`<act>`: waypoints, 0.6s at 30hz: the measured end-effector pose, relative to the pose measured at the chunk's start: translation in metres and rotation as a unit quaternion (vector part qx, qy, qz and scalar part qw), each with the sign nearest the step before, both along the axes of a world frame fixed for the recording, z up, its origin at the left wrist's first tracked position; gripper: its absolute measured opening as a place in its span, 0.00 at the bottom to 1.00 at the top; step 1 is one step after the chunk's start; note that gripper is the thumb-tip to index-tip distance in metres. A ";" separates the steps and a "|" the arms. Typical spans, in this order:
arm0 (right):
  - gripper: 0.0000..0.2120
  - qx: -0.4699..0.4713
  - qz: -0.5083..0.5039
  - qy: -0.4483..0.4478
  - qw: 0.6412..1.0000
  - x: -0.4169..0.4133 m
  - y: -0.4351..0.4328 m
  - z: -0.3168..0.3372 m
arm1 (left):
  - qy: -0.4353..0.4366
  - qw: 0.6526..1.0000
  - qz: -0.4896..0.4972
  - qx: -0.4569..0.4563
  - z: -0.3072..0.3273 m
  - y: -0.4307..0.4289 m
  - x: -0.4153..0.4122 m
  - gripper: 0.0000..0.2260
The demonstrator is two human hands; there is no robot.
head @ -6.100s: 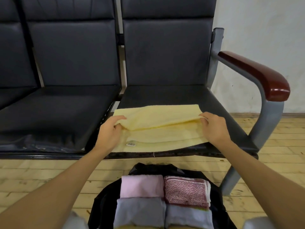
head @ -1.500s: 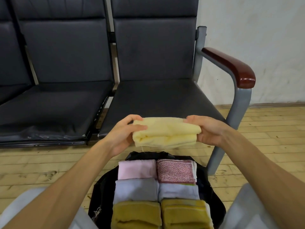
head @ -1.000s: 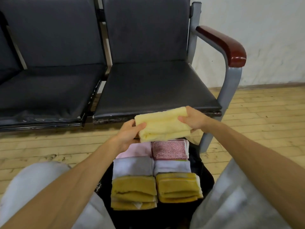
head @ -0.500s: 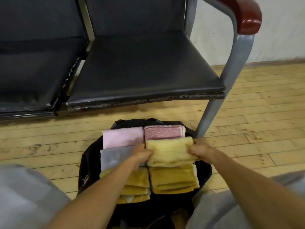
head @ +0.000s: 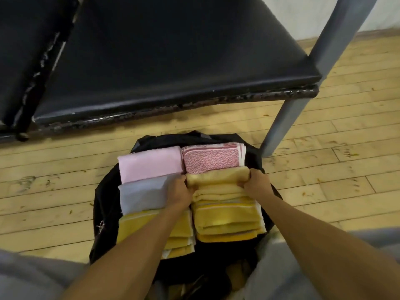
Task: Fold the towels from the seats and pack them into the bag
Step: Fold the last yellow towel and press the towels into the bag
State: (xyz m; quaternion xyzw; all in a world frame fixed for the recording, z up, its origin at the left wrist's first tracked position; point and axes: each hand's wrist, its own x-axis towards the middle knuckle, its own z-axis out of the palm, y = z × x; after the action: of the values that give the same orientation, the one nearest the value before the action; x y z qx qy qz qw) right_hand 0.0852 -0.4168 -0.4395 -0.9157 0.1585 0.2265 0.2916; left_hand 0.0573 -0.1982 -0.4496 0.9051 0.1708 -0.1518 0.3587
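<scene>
A folded pale yellow towel [head: 218, 180] sits in the open black bag [head: 104, 204] on the floor, wedged between a red patterned towel [head: 211, 158] and a stack of darker yellow towels [head: 225, 219]. My left hand [head: 178, 192] grips its left end and my right hand [head: 256, 182] grips its right end, fingers curled into the fabric. A pink towel [head: 149, 163], a grey towel [head: 140, 194] and another yellow stack [head: 179, 237] fill the bag's left side. The black seat [head: 168, 55] above holds no towel.
The bag stands on a wooden plank floor [head: 324, 169] right in front of the seat's worn front edge. A grey metal chair leg [head: 285, 124] comes down just right of the bag. My knees in grey trousers [head: 28, 276] flank the bag.
Both hands carried the folded yellow towel from the seat down into the bag and pushed it into the right column. The view tilted downward over the bag.
</scene>
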 end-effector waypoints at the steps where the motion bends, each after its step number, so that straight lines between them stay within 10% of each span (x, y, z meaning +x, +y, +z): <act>1: 0.21 -0.008 -0.002 -0.003 1.000 -0.001 0.001 -0.001 | 0.001 1.000 -0.003 0.004 0.002 0.000 0.000 0.14; 13: 0.30 -0.167 0.159 -0.161 0.960 -0.023 0.054 0.064 | -0.107 0.991 -0.064 -0.045 0.063 0.061 -0.045 0.11; 18: 0.09 -0.040 0.371 -0.124 0.919 -0.044 0.138 0.089 | -0.094 0.995 0.029 -0.002 0.082 0.141 -0.074 0.09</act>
State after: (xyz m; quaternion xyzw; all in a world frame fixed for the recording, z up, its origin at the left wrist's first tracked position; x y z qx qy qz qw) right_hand 0.0414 -0.2791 -0.3506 -0.9406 -0.2209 0.1966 0.1670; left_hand -0.0162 -0.0574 -0.3676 0.9093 0.1627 -0.0561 0.3789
